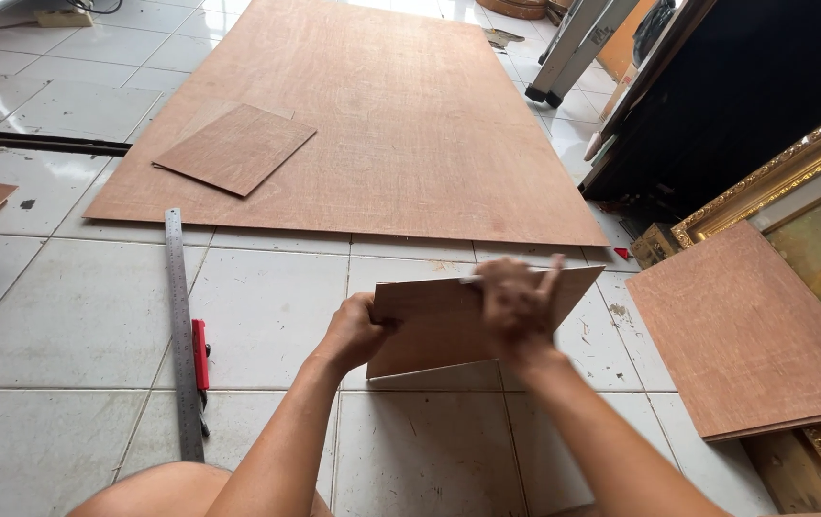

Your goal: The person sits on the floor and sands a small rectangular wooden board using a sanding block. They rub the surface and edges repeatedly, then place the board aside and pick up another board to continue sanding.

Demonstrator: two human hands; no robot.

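The left hand (358,330) grips the left edge of a small board (449,325) with its fingers curled around it, and the right hand (518,304) is closed on the board's top edge, so both hands hold it tilted up off the tiled floor (76,316) near the middle. A big wood sheet (401,124) lies flat on the floor farther away with a wood piece (235,148) on its left part. A long metal ruler (182,325) and a red cutter (201,352) lie just beside each other on the left, and another board (750,330) leans by a gold frame (793,168) on the right.
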